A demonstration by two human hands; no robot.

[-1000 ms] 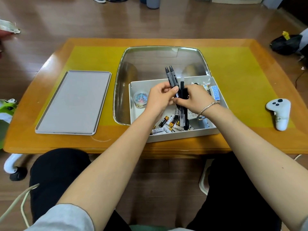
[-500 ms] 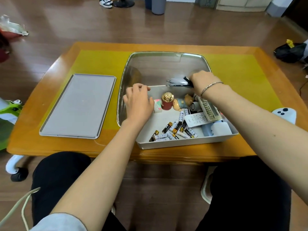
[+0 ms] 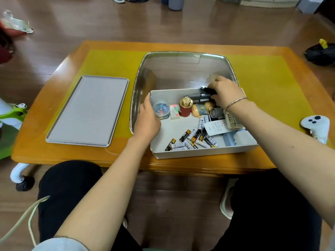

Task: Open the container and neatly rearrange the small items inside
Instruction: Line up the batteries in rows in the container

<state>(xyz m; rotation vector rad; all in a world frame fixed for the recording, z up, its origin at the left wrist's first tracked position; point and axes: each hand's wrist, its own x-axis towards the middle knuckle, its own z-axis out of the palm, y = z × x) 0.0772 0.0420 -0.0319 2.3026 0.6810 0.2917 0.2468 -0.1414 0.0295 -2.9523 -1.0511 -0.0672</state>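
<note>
The open white container (image 3: 199,153) stands on the table inside a glass inset. My right hand (image 3: 225,94) grips several dark pens (image 3: 204,96) lying along the box's back wall at the right. My left hand (image 3: 146,117) holds the box's left wall, thumb outside, fingers next to a round tin (image 3: 161,109). Along the back stand an eraser pack (image 3: 174,111), a red bottle with a gold cap (image 3: 185,106) and a pig figurine (image 3: 200,109). Several loose batteries (image 3: 190,140) lie scattered at the front. A white remote (image 3: 217,128) and a grey cylinder (image 3: 216,113) lie at the right.
The grey lid (image 3: 87,111) lies flat on the yellow mat to the left of the box. A white game controller (image 3: 316,125) sits near the table's right edge. My knees are under the table's front edge (image 3: 126,162).
My right hand carried the pens from above the box's middle down to its back right. My left hand let go of them and moved to the left wall.
</note>
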